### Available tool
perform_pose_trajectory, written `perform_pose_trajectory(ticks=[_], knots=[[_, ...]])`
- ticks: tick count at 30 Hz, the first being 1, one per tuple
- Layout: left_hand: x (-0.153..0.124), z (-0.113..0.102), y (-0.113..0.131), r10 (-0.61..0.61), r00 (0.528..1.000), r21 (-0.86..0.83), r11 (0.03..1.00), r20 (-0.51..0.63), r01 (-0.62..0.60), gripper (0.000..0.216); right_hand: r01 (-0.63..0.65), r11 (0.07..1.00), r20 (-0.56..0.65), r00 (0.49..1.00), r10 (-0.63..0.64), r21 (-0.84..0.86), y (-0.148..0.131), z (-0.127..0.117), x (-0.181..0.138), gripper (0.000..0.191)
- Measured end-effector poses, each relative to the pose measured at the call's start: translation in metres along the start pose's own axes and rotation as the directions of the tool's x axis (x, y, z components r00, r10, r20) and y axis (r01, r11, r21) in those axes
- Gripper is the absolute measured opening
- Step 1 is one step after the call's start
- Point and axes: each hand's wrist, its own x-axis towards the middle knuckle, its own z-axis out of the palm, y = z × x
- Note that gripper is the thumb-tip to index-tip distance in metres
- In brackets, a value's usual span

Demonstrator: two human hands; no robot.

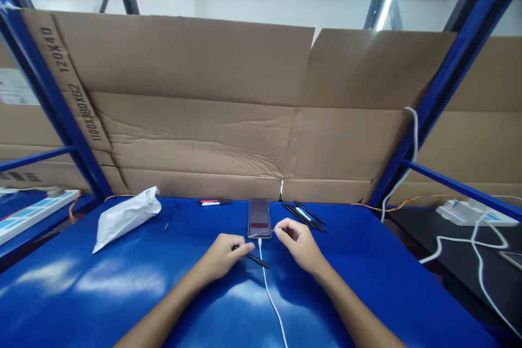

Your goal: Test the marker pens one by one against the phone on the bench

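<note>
My left hand [228,254] is closed around a black pen [259,261], which points to the lower right over the white cable. My right hand [298,242] pinches a thin, pale stick [263,233] that looks like a pen refill; it reaches left across the bottom of the phone. Between and just beyond both hands lies the phone [259,212], its screen lit, with a white charging cable [269,296] plugged into its lower end. Several black pens [308,217] lie right of the phone. To its left are a few more pens [214,203], one with red.
A white plastic bag [127,215] lies at the left of the blue table [196,315], near a small thin pen part [171,218]. Cardboard [204,136] walls the back between blue metal posts. Power strips [36,212] and loose white cables [460,239] occupy the neighbouring surfaces.
</note>
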Motion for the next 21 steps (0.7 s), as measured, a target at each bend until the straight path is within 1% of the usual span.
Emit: perform_pose_trajectory(ticks=[1, 3, 5, 7, 10, 12, 14, 16, 18, 21], knots=[[-0.001, 0.003, 0.002, 0.003, 1.0, -0.011, 1.0, 0.023, -0.003, 0.047, -0.002, 1.0, 0.044, 0.999, 0.003, -0.013, -0.001, 0.004, -0.002, 0.031], [-0.001, 0.006, 0.003, 0.001, 1.0, -0.047, 0.999, 0.03, 0.001, 0.041, -0.001, 0.998, 0.118, 0.993, 0.008, -0.057, -0.003, 0.008, -0.004, 0.029], [-0.002, 0.005, 0.002, 0.007, 0.999, -0.068, 0.998, 0.031, -0.005, 0.042, 0.011, 0.99, 0.168, 0.986, 0.013, -0.142, -0.005, 0.009, -0.006, 0.025], [-0.002, 0.0, 0.002, 0.023, 0.999, -0.045, 0.999, 0.046, -0.021, 0.046, 0.053, 0.965, 0.211, 0.977, 0.003, -0.258, -0.007, 0.007, -0.007, 0.02], [-0.002, -0.009, 0.002, 0.027, 0.997, 0.019, 0.999, 0.071, -0.028, 0.045, 0.125, 0.907, 0.28, 0.96, -0.008, -0.402, -0.005, 0.001, -0.007, 0.016], [-0.002, -0.014, 0.002, 0.004, 0.997, 0.041, 0.999, 0.082, -0.008, 0.044, 0.137, 0.875, 0.291, 0.957, 0.005, -0.465, -0.003, -0.001, -0.008, 0.014], [-0.002, -0.018, 0.001, -0.026, 0.996, 0.047, 0.999, 0.083, 0.023, 0.043, 0.129, 0.847, 0.267, 0.963, 0.016, -0.515, 0.001, -0.001, -0.009, 0.011], [-0.002, -0.021, -0.001, -0.048, 0.996, 0.057, 0.997, 0.069, 0.044, 0.046, 0.116, 0.827, 0.244, 0.969, 0.027, -0.55, 0.003, 0.0, -0.01, 0.007], [-0.002, -0.022, -0.003, -0.053, 0.997, 0.072, 0.996, 0.048, 0.05, 0.048, 0.098, 0.815, 0.244, 0.968, 0.054, -0.571, 0.004, -0.001, -0.01, 0.011], [-0.001, -0.024, -0.007, -0.062, 0.998, 0.078, 0.995, -0.004, 0.062, 0.042, 0.084, 0.802, 0.258, 0.962, 0.089, -0.591, 0.002, -0.005, -0.009, 0.023]])
